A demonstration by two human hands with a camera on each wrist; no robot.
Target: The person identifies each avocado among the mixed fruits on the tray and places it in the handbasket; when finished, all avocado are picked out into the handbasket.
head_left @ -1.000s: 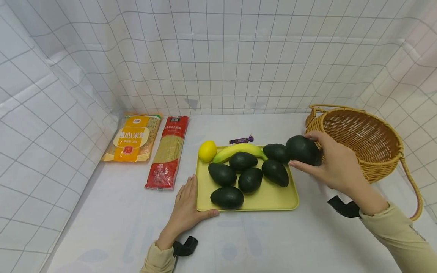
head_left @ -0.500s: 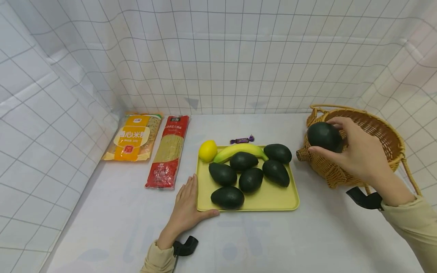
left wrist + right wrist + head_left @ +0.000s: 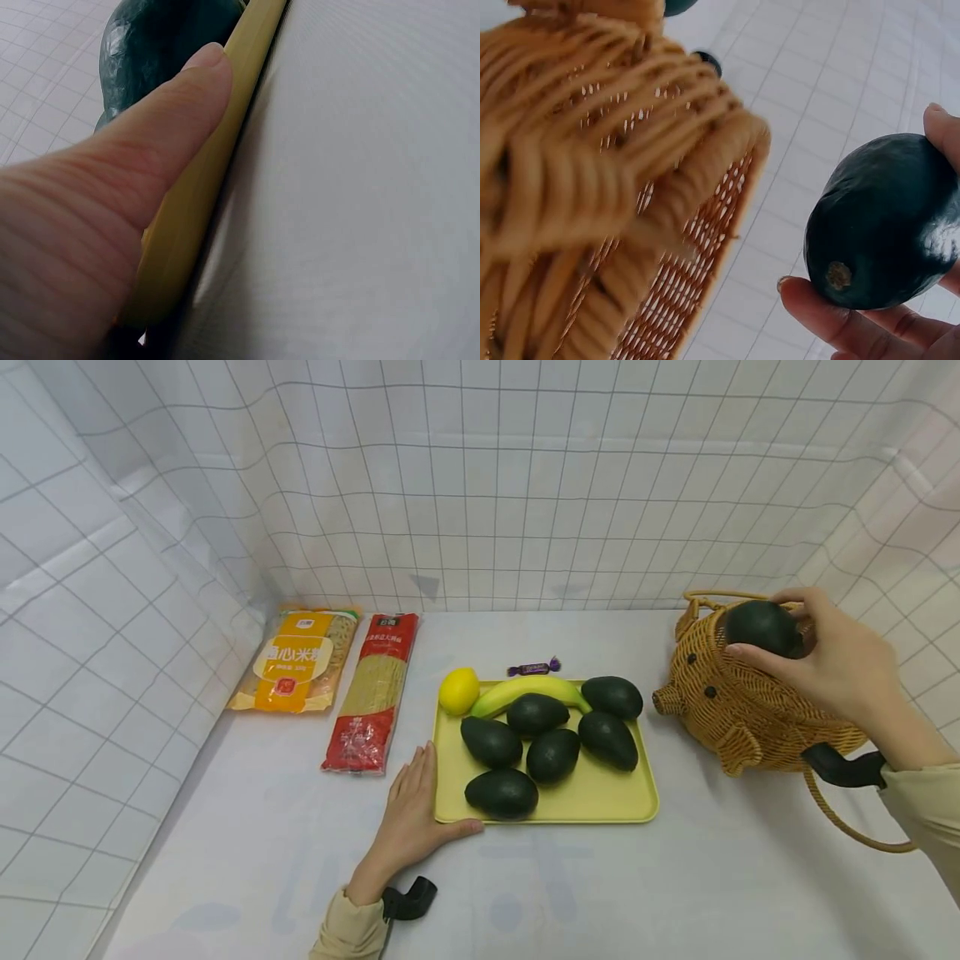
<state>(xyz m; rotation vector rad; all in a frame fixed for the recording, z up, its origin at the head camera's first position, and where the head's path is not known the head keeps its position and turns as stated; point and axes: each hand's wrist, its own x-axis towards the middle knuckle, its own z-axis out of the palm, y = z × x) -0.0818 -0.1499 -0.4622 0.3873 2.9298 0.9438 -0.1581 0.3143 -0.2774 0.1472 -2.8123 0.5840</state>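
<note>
My right hand grips a dark green avocado between thumb and fingers, over the pig-shaped wicker basket. In the right wrist view the avocado shows its stem end, with the basket's rim to its left. At the yellow tray, my left hand lies with straight fingers along the left edge and the thumb at the front edge. Several avocados, a greenish-yellow banana and a lemon lie on the tray. The left wrist view has the thumb against the tray's rim.
Left of the tray lie a red pack of noodles and an orange bag of pasta. A purple wrapped candy sits behind the tray. The basket's strap trails on the table at right. A gridded curtain stands behind.
My right hand has carried the avocado rightward from beside the tray to above the basket. The left hand stays at the tray's corner.
</note>
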